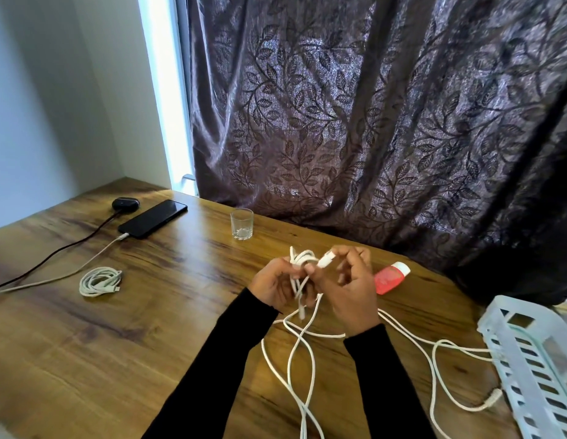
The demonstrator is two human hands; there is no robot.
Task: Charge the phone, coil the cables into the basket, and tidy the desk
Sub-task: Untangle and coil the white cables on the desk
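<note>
Above the middle of the wooden desk (124,337), both hands work on a white cable (302,353). The left hand (272,283) has its fingers (287,270) curled around a small bundle of loops of that cable, holding them together. The right hand (352,296) pinches the cable's white plug end between thumb and forefinger just beside the bundle, while its other fingers are loosely spread and bent, holding nothing. From the hands the rest of the cable hangs down and sprawls in loose curves over the desk toward the person, with one strand running right to the pale blue slotted basket (529,359) at the desk's right edge; a plug end lies just beside the basket's near wall. Left of the hands and well apart from them, a second white cable, already coiled (100,281), lies flat on the desk. Farther left and behind that coil, the black phone (152,218) lies face up with a white charging cable (63,274) plugged into its near end; this cable runs off the left edge. A small black case (125,204) sits just beyond the phone with a dark cord (54,251) leading from it. Behind the hands stands a clear glass (242,224), and to their right lies a red bottle with a white cap (391,278). A dark leaf-patterned curtain (371,122) hangs behind the desk.
</note>
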